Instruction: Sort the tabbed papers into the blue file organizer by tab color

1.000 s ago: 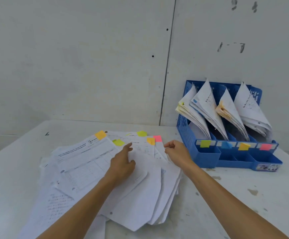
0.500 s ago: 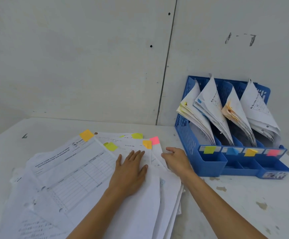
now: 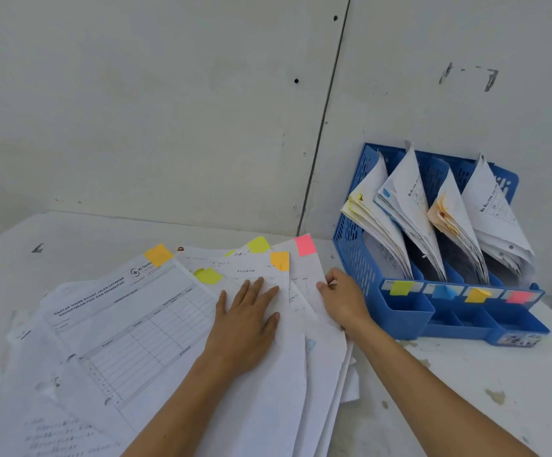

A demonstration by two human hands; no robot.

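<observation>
Tabbed papers [image 3: 143, 324]: a loose, fanned pile lying flat on the white table [image 3: 466, 390], just left of the organizer and not in it.
Blue file organizer [image 3: 350, 255]: stands at the back right against the wall, and each of its four slots already holds a leaning sheaf of sheets.
Slot markers: along the front rail, left to right, sit a yellow marker [image 3: 401, 287], a blue marker [image 3: 444, 291], an orange marker [image 3: 476, 295] and a pink marker [image 3: 518, 296].
Done so far: every slot is well filled, so a good share of the sorting looks finished. Whether each filed sheet matches its slot is too small to tell.
Left to do: many sheets remain in the pile. The tabs that show are two orange, two yellow-green and one pink tab [image 3: 305, 245]; the lower sheets hide theirs.
Left hand [image 3: 245, 321]: flat, with fingers straight, pressing down on the middle of the fan and grasping nothing.
Right hand [image 3: 344, 298]: at the fan's right edge, thumb on top and fingers curled, pinching the side of the pink-tabbed sheet [image 3: 307, 282].
Step in hand: probably freeing that sheet while the other hand pins the rest. It would belong in the rightmost slot.
Overall: likely past the middle, but far from finished.
</observation>
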